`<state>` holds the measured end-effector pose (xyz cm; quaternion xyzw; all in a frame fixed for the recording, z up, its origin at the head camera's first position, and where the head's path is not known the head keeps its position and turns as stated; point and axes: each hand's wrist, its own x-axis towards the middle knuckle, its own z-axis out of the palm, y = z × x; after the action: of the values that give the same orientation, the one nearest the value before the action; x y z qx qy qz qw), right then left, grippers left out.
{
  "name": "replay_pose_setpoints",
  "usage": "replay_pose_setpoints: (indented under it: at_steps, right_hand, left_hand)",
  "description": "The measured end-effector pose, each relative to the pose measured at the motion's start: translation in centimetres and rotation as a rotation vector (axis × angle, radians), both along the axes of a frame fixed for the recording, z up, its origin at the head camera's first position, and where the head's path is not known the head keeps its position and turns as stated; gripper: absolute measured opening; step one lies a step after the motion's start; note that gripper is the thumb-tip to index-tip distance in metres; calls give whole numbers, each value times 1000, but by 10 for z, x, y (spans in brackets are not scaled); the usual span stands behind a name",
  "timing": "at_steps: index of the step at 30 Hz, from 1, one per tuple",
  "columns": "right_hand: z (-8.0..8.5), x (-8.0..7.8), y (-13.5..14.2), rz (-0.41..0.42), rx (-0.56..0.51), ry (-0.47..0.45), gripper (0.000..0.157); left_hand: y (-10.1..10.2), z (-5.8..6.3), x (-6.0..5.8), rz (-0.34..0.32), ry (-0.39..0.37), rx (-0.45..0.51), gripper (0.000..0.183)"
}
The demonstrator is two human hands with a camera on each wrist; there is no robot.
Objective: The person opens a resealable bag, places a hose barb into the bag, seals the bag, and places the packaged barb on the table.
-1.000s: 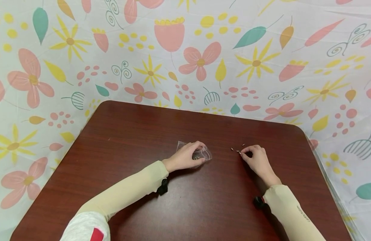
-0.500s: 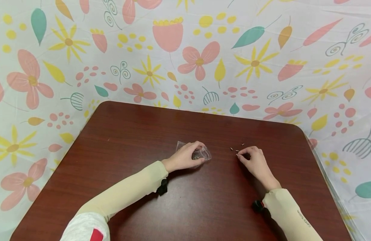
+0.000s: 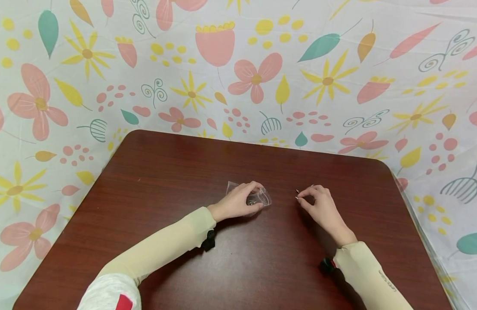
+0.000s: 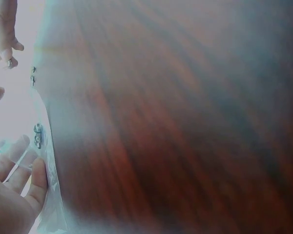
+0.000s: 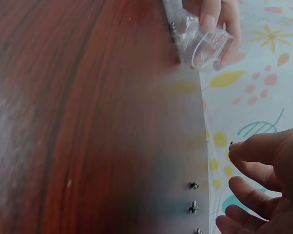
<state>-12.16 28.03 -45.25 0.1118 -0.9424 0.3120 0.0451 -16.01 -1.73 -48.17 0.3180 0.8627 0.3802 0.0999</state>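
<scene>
My left hand (image 3: 237, 201) holds a small clear plastic bag (image 3: 265, 199) on the table, thumb and fingers spread at its mouth. Several small metal pieces (image 4: 38, 135) lie inside the bag, seen through the plastic. To the right, my right hand (image 3: 324, 211) pinches one tiny metal piece (image 5: 231, 144) between thumb and index finger, just off the tabletop. In the right wrist view its other fingers are loosely bent. Like pieces lie loose by this hand, one small metal piece (image 3: 297, 191) just beyond the fingertips and another (image 5: 193, 207) in the right wrist view.
The dark red-brown wooden table (image 3: 176, 163) has rounded far corners. A white cloth (image 3: 145, 51) with flowers and leaves hangs behind and along its sides. Black wrist cameras sit under both cuffs, the left camera (image 3: 209, 240) close above the table.
My right hand has drawn one small metal piece away from the loose ones and moved left, towards the bag. My left hand and the bag have stayed in place.
</scene>
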Motion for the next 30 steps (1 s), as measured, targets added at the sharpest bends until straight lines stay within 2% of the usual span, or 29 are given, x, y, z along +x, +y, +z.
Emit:
replay_pose_setpoints:
  at_steps: [15, 30]
  right_hand:
    - [1, -4, -27, 39, -29, 46, 6]
    - [-3, -3, -53, 104, -35, 48, 8]
  left_hand:
    - [1, 0, 0, 5, 16, -6, 50]
    - [1, -1, -2, -2, 18, -2, 49]
